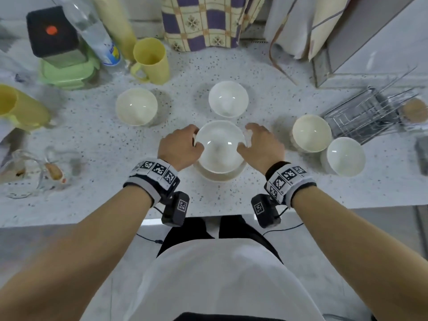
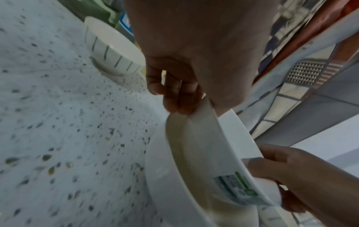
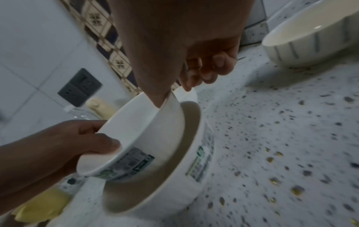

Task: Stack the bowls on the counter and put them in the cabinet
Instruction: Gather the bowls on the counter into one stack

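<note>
Holding a white bowl (image 1: 220, 147) from both sides, left hand (image 1: 179, 148) and right hand (image 1: 261, 144) each pinching its rim, thumb inside, fingers curled on the outer wall. Hanging tilted over, and partly down inside, a second white bowl (image 1: 222, 176) standing on the speckled counter (image 1: 92, 140) near its front edge; cannot tell whether the two touch. Bearing a printed sticker (image 3: 136, 159) in green, black and white on the held bowl's outer wall, a like sticker (image 3: 200, 162) on the lower bowl; print too blurred to read in either wrist view.

Standing apart on the counter: a cream bowl (image 1: 136, 106) to the left, a white bowl (image 1: 228, 98) behind, a cream ribbed bowl (image 1: 311, 133) to the right, just beside another white bowl (image 1: 345, 156). Showing green vertical stripes on the left cream bowl's wall in the left wrist view.

Farther back: a yellow mug (image 1: 151, 61), a clear plastic bottle (image 1: 92, 31) with a blue label, unreadable, and a wire rack (image 1: 366, 114) at the right.
</note>
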`<action>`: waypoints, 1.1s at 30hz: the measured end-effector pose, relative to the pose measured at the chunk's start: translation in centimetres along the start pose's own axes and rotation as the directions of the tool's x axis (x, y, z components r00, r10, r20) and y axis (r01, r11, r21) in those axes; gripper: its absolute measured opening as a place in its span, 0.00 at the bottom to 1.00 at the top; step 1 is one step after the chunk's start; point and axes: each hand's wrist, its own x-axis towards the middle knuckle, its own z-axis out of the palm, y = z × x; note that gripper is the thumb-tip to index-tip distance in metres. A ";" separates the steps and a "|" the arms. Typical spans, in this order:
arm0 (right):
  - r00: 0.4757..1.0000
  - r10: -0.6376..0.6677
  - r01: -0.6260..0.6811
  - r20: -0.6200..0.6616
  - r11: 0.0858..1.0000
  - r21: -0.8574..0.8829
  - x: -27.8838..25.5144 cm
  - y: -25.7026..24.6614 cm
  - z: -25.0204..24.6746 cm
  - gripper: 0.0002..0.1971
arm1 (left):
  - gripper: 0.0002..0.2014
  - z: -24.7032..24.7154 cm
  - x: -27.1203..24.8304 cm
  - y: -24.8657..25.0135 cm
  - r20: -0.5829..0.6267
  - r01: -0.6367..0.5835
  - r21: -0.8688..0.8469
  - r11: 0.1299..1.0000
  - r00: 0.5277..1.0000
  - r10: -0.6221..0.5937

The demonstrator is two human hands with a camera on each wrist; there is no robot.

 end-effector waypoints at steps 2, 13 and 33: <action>0.999 0.046 -0.046 0.001 0.999 0.002 -0.1 0.9 0.9 0.31 | 0.20 0.9 0.1 0.1 -0.017 0.001 -0.010 1.000 1.000 -0.001; 0.987 0.147 -0.149 0.067 0.988 0.030 1.1 1.6 2.8 0.30 | 0.31 3.8 1.4 -0.7 -0.090 -0.026 0.030 0.999 0.996 0.028; 0.820 0.529 -0.374 -0.218 0.784 0.496 -5.1 11.1 -1.0 0.16 | 0.19 2.2 2.8 7.7 -0.063 -0.483 -0.036 0.875 0.875 0.481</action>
